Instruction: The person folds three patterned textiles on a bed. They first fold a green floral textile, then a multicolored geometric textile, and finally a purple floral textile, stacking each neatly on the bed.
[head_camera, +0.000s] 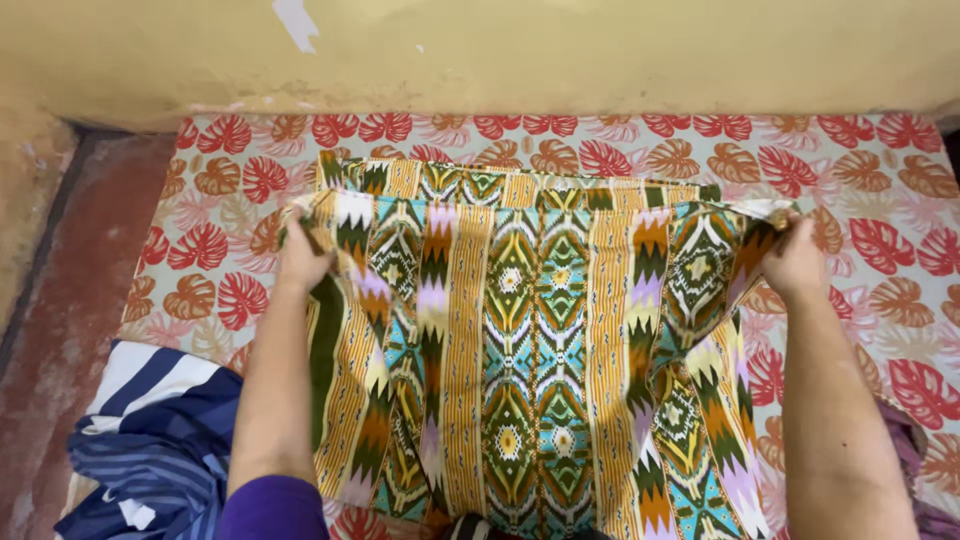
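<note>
Patterned cloth (540, 330) hangs stretched between your hands above the leaf-print sheet (880, 190): left hand (300, 262) and right hand (795, 262) each pinch a top corner tightly. One fold apparently made; further folding remains. Striped blue fabric (160, 430) lies beside.

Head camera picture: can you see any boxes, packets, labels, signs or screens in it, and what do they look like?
None show. There are only cloths: a patterned cloth held by the left hand and right hand, a leaf-print sheet underneath, and a blue striped cloth at the lower left.
</note>
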